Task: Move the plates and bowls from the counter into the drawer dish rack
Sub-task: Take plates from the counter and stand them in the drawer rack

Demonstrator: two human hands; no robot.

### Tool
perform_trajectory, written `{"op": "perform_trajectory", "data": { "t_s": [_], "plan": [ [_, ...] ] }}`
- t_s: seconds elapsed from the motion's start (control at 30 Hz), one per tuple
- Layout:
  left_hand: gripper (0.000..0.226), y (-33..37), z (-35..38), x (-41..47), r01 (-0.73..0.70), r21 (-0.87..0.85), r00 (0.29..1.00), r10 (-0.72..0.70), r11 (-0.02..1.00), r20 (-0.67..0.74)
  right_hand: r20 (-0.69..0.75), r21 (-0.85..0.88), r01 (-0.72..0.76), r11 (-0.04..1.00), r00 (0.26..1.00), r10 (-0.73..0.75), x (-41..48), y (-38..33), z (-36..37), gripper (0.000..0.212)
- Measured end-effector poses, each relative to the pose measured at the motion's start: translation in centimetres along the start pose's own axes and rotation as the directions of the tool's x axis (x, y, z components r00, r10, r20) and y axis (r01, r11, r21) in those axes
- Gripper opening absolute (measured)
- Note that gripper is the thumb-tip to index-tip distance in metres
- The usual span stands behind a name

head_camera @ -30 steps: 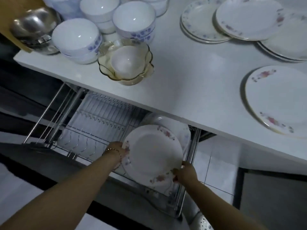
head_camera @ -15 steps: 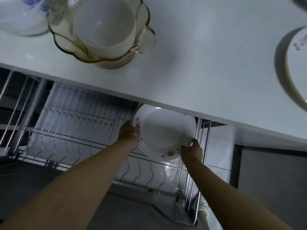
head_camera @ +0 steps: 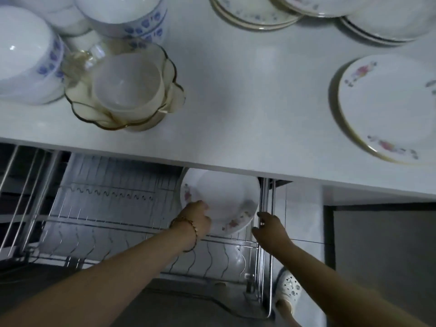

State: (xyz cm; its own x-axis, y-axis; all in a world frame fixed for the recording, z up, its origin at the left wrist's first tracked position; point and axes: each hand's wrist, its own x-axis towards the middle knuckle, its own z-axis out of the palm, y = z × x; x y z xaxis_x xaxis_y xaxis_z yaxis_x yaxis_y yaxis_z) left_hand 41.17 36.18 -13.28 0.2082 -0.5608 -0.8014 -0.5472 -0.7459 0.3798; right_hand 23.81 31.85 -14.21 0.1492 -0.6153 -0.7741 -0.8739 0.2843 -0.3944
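A white floral plate stands on edge at the right end of the pulled-out wire drawer dish rack, partly under the counter edge. My left hand, with a gold bracelet at the wrist, grips the plate's lower left rim. My right hand is off the plate, fingers apart, just beside the rack's right frame. On the white counter lie a floral plate at the right, stacked plates at the back, white-and-blue bowls and an amber glass bowl holding a white cup.
The counter edge overhangs the back of the rack. Most rack slots left of the plate hold nothing. More stacked plates sit at the back right. My foot in a white perforated shoe stands on the floor beside the rack's right front corner.
The plate went from being carried over the rack into a slot at its right end. My right hand has let go of the rim; my left still holds it.
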Motion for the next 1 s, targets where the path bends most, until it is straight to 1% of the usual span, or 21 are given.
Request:
{"op": "perform_trajectory", "data": {
  "t_s": [0.07,0.13,0.17,0.2,0.23,0.3,0.37,0.43,0.47,0.5,0.53,0.57,0.6,0.67,0.73,0.9,1.0],
  "plan": [
    [0.029,4.0,-0.4,-3.4,-0.158,0.004,0.986,0.158,0.987,0.046,0.113,-0.028,0.025,0.999,0.993,-0.021,-2.1,-0.1,-3.3,0.041],
    [0.025,8.6,-1.0,-5.7,-0.292,0.045,0.956,0.289,0.955,0.056,0.195,-0.013,0.053,0.999,0.98,-0.049,-4.4,-0.5,-7.6,0.038],
    [0.025,11.0,-1.3,-6.4,-0.327,0.045,0.945,0.325,0.944,0.043,0.19,-0.01,0.075,0.997,0.979,-0.072,-5.5,-0.6,-10.0,0.036],
    [0.025,13.4,-1.6,-6.9,-0.353,0.022,0.935,0.353,0.935,0.013,0.154,-0.011,0.117,0.993,0.982,-0.114,-6.4,-0.7,-12.6,0.033],
    [0.026,15.9,-1.8,-7.2,-0.368,-0.019,0.929,0.368,0.929,-0.031,0.088,-0.022,0.167,0.986,0.982,-0.165,-7.0,-0.6,-15.3,0.03],
    [0.034,20.4,-2.2,-6.7,-0.356,-0.109,0.93,0.341,0.928,-0.135,-0.097,-0.091,0.257,0.962,0.959,-0.266,-7.4,-0.3,-20.7,0.025],
    [0.048,24.2,-2.2,-5.3,-0.299,-0.162,0.944,0.266,0.94,-0.197,-0.282,-0.135,0.261,0.956,0.915,-0.289,-6.1,0.6,-25.7,0.028],
    [0.062,27.3,-2.0,-3.5,-0.217,-0.223,0.964,0.172,0.95,-0.205,-0.439,-0.138,0.212,0.967,0.862,-0.252,-3.7,1.7,-29.7,0.039],
    [0.067,28.6,-1.8,-2.5,-0.165,-0.306,0.977,0.113,0.938,-0.181,-0.496,-0.132,0.165,0.977,0.843,-0.209,-2.3,2.1,-31.3,0.045],
    [0.071,29.8,-1.5,-1.5,-0.113,-0.413,0.989,0.061,0.904,-0.137,-0.533,-0.122,0.11,0.986,0.831,-0.158,-0.9,2.5,-32.8,0.05],
    [0.068,30.7,-1.2,-0.5,-0.071,-0.523,0.996,0.03,0.849,-0.087,-0.55,-0.096,0.045,0.994,0.83,-0.091,0.4,2.8,-34.0,0.052],
    [0.059,31.5,-0.8,0.1,-0.053,-0.6,0.998,0.017,0.798,-0.066,-0.547,-0.055,-0.014,0.998,0.837,-0.018,1.6,3.1,-34.9,0.051],
    [0.05,32.1,-0.3,0.8,-0.056,-0.637,0.997,0.004,0.769,-0.083,-0.528,-0.006,-0.054,0.999,0.848,0.043,2.7,3.4,-35.6,0.05],
    [0.046,32.8,0.6,1.6,-0.087,-0.634,0.984,-0.033,0.769,-0.174,-0.487,0.082,-0.075,0.994,0.867,0.106,4.2,4.1,-36.4,0.045],
    [0.046,33.1,1.1,1.6,-0.133,-0.576,0.961,-0.038,0.807,-0.274,-0.473,0.107,-0.053,0.993,0.876,0.097,4.9,4.7,-36.8,0.04],
    [0.043,32.2,1.0,-0.6,-0.187,-0.511,0.93,-0.016,0.839,-0.366,-0.523,0.176,0.057,0.983,0.851,0.045,4.0,5.7,-36.0,0.032],
    [0.043,30.2,0.4,-3.4,-0.226,-0.499,0.908,-0.004,0.837,-0.419,-0.518,0.207,0.15,0.967,0.855,-0.022,1.5,5.3,-34.4,0.028]
  ]
}}
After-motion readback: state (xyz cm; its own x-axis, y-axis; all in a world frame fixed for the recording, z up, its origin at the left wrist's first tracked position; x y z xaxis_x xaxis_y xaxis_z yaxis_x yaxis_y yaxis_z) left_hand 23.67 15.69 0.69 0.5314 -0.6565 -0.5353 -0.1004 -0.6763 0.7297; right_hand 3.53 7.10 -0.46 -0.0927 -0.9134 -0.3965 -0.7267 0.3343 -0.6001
